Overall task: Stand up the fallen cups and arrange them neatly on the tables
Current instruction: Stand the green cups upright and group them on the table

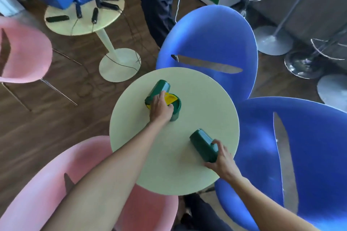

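Observation:
Three green cups with yellow insides are on the round pale table (202, 99). One cup (159, 90) lies on its side at the far left, base pointing away. Beside it an upright cup (176, 108) shows its yellow inside. My left hand (160, 108) rests over both of these, fingers wrapped on the rim end of the fallen cup and touching the upright one. A third cup (203, 145) lies on its side near the table's right front edge. My right hand (222, 159) grips its near, rim end.
Two blue chairs (210, 37) (309, 155) stand at the far and right sides, a pink chair (43, 193) at the near left. A second round table (84, 22) behind carries a blue box and several black devices with cables. A person (157, 5) stands beyond.

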The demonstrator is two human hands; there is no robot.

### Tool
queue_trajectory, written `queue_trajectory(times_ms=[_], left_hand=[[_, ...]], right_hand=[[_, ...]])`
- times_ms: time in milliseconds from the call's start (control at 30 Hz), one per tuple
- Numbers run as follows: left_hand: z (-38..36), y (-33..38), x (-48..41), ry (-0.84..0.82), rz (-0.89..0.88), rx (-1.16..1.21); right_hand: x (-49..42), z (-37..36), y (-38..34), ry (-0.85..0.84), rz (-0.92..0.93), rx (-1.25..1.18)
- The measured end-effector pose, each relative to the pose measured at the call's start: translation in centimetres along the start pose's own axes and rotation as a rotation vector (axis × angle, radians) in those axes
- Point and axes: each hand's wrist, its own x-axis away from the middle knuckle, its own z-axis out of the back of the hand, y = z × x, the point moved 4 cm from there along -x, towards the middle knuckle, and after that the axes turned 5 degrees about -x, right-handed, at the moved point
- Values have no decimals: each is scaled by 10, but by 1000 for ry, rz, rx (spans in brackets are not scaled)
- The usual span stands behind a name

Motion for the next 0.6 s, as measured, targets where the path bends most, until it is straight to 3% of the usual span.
queue_trajectory(times_ms=[367, 600], left_hand=[[-6, -7, -38, -121, -6, 57], [-8, 1, -49, -129, -50, 107]], right_hand=[[-23, 8, -61, 190, 204, -158], [-53, 6, -106, 219, 242, -139]])
